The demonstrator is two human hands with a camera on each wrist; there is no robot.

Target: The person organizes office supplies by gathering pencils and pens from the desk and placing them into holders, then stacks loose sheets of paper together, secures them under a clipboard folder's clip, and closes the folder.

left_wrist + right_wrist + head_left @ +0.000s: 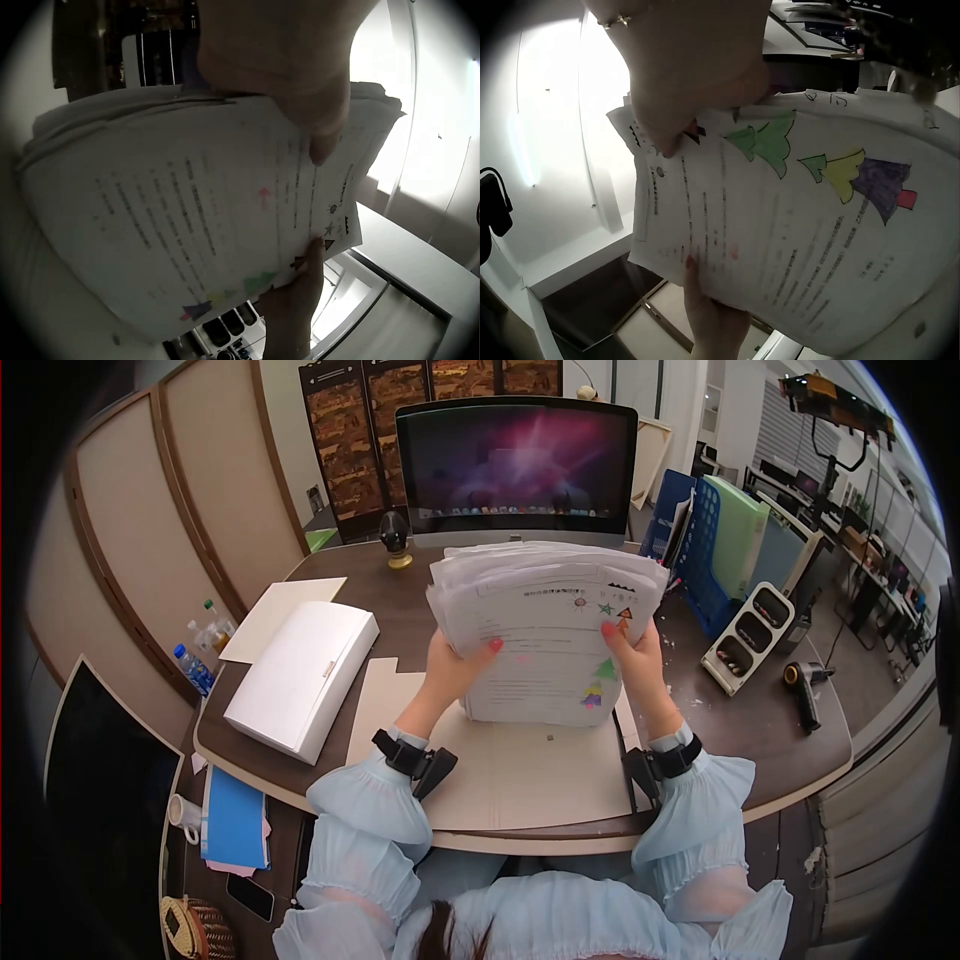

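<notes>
A thick stack of papers (545, 650) stands upright between both hands, its lower edge at the flat beige cardboard (500, 770). The left hand (455, 670) grips its left side, thumb on the front sheet; the right hand (640, 665) grips the right side the same way. Printed lines and coloured drawings show on the front sheet. In the left wrist view the left hand (281, 67) holds the papers (150, 202) from above in that picture. In the right wrist view the right hand (686, 67) holds the papers (780, 225); fingers behind the stack are hidden.
A white box file (300, 675) lies at left on the desk (790, 760). Behind the stack stands a monitor (515, 470). At right are a blue file rack (710, 560), a white power strip (750, 638) and a black tool (805, 695). A blue folder (233, 820) lies lower left.
</notes>
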